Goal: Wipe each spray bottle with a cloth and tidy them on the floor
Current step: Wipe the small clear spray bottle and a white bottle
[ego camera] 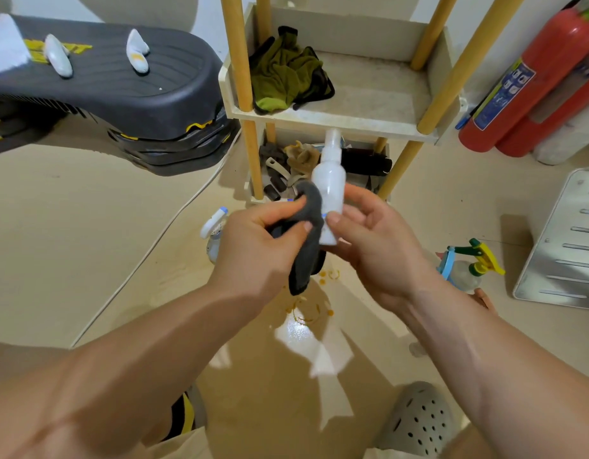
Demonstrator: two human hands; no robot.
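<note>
A small white spray bottle [329,183] stands upright in the air at the centre, with my right hand [372,240] gripping its lower part. My left hand [256,246] pinches a dark grey cloth [308,246] that is pressed against the bottle's left side and hangs down below it. On the floor to the left, partly hidden behind my left hand, stands a clear bottle with a white and blue trigger [213,226]. To the right on the floor lies a clear bottle with a green and yellow trigger [475,263].
A low wooden shelf unit [336,122] stands straight ahead with green gloves [286,74] and clutter in it. Black stacked steps [121,101] are at the left, red fire extinguishers [535,84] and a metal rack [564,240] at the right. A white cable [147,246] crosses the floor.
</note>
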